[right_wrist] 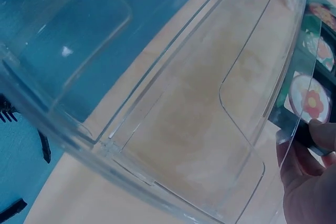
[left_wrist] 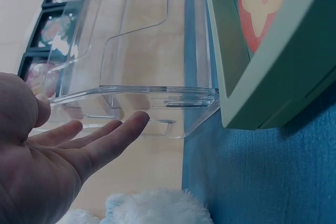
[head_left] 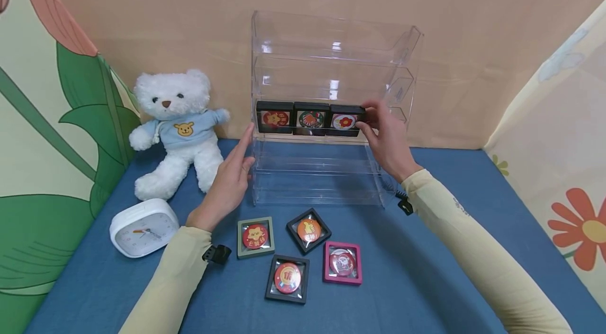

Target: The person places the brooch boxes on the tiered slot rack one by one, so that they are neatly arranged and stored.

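A clear plastic tiered rack (head_left: 317, 165) stands on the blue cloth. On its middle tier, three black square frames with round badges sit side by side. My right hand (head_left: 390, 139) pinches the right edge of the rightmost black frame (right_wrist: 310, 98), whose white badge shows a red flower. The middle frame (head_left: 311, 119) has a green-rimmed badge, and the left frame (head_left: 274, 118) a red one. With fingers extended, my left hand (head_left: 227, 179) is at the rack's left side; the left wrist view shows its thumb (left_wrist: 43, 109) at the clear edge.
Before the rack lie a green frame (head_left: 255, 255), a tilted black frame (head_left: 295, 243), a pink frame (head_left: 343, 281) and another black frame (head_left: 285, 297). A white teddy bear (head_left: 175, 97) and a white clock (head_left: 142, 229) stand at the left. A wall cloth (head_left: 473, 60) hangs behind.
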{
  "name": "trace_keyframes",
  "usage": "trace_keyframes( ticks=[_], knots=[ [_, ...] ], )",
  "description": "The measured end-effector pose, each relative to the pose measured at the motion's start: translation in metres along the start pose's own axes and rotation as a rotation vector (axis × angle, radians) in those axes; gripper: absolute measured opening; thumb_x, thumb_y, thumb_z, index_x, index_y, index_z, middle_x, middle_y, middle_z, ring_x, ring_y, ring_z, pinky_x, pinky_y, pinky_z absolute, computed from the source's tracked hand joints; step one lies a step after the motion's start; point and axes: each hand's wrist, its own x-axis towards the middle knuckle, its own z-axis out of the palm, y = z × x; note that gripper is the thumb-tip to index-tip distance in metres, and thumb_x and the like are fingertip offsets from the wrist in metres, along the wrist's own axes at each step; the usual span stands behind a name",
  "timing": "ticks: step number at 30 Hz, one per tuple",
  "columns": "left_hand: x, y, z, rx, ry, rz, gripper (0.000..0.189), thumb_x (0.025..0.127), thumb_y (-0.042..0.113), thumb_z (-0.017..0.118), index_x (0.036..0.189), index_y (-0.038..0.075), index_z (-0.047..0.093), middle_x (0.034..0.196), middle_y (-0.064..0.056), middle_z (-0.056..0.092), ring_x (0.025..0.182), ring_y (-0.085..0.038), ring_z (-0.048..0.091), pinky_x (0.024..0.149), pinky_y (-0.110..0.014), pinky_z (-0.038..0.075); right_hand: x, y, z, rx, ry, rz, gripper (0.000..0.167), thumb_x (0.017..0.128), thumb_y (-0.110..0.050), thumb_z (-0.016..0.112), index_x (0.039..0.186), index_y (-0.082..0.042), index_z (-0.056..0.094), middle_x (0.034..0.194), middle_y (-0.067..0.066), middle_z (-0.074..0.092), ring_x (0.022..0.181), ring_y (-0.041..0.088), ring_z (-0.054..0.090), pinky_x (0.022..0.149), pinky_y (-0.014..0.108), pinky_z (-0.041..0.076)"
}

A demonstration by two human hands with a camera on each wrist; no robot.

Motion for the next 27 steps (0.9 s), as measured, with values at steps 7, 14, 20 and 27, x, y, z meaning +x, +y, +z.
trace_keyframes(
  ticks=[7,14,20,27],
  knots=[
    [-0.001,0.000,0.001,-0.002,-0.003,-0.007,0.071,0.109,0.005,0.037,0.163,0.038,0.004,0.163,-0.013,0.027,0.123,-0.036,0.056,0.077,-0.046,0.054,-0.002,0.001,0.001,-0.014,-0.003,-0.001,0.041,0.099,-0.007,0.066,0.135,-0.007,0.048,0.127,0.016,0.065,0.111,0.029,0.066,0.096,0.045,0.051],
    [-0.002,0.000,0.001,0.005,-0.001,-0.008,0.072,0.109,0.005,0.038,0.163,0.038,0.004,0.161,-0.015,0.030,0.121,-0.035,0.057,0.077,-0.046,0.054,-0.004,-0.002,0.001,-0.039,0.012,0.001,0.043,0.097,-0.008,0.069,0.136,-0.006,0.049,0.127,0.016,0.065,0.110,0.028,0.067,0.096,0.044,0.051],
    [-0.001,-0.001,0.002,0.016,0.010,-0.002,0.072,0.109,0.005,0.038,0.163,0.038,0.005,0.162,-0.014,0.030,0.120,-0.034,0.057,0.076,-0.043,0.052,-0.005,-0.006,-0.002,-0.079,0.037,-0.022,0.047,0.097,-0.010,0.069,0.140,-0.004,0.050,0.130,0.017,0.063,0.113,0.030,0.065,0.098,0.045,0.050],
    [0.001,-0.002,0.002,0.014,0.012,0.014,0.072,0.109,0.004,0.039,0.164,0.037,0.004,0.163,-0.014,0.027,0.123,-0.038,0.055,0.077,-0.045,0.052,-0.008,-0.009,-0.014,-0.079,0.137,-0.052,0.041,0.095,-0.005,0.071,0.132,0.000,0.055,0.125,0.016,0.061,0.114,0.028,0.061,0.100,0.040,0.049]
  ],
)
